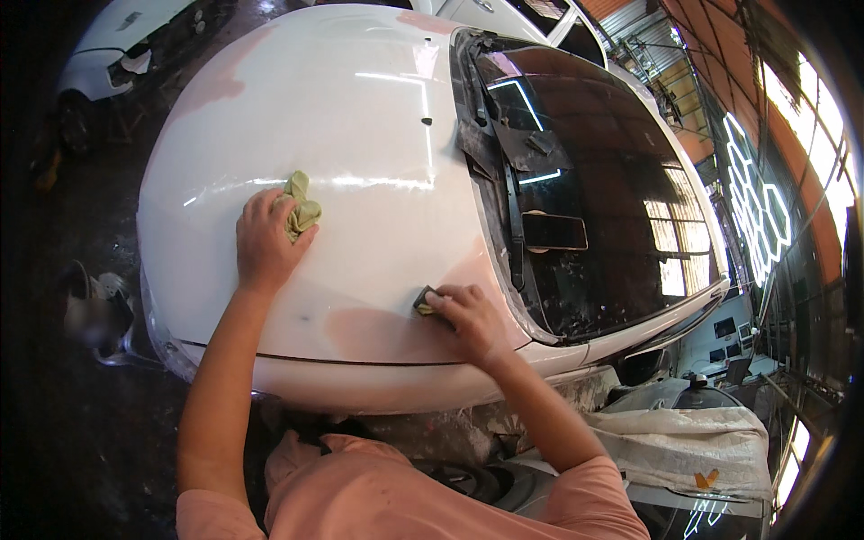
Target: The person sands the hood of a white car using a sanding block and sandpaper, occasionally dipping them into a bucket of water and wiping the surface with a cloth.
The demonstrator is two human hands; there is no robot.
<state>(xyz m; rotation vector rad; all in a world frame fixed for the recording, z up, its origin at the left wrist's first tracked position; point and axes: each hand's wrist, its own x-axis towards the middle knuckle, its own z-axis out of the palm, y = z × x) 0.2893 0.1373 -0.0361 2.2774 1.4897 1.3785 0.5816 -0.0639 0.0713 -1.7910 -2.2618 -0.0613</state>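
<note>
A white car hood (pixel 315 117) with pinkish patches fills the middle of the head view. My left hand (pixel 268 236) rests on it with fingers curled round a crumpled pale green cloth (pixel 301 209). Lower and to the right, my right hand (pixel 463 319) grips a small dark block (pixel 425 297) with a yellowish layer beneath it, against a pinkish patch (pixel 378 335) near the windscreen's lower corner. A dark phone (pixel 555 232) lies on the windscreen (pixel 621 153) beside the wiper area.
Another white vehicle (pixel 117 63) stands at the upper left and a white car (pixel 576 40) at the back. A pale sheet (pixel 675 450) covers something behind my right arm. A workbench with screens (pixel 729 346) sits at the right, beneath hexagonal lights (pixel 756 207).
</note>
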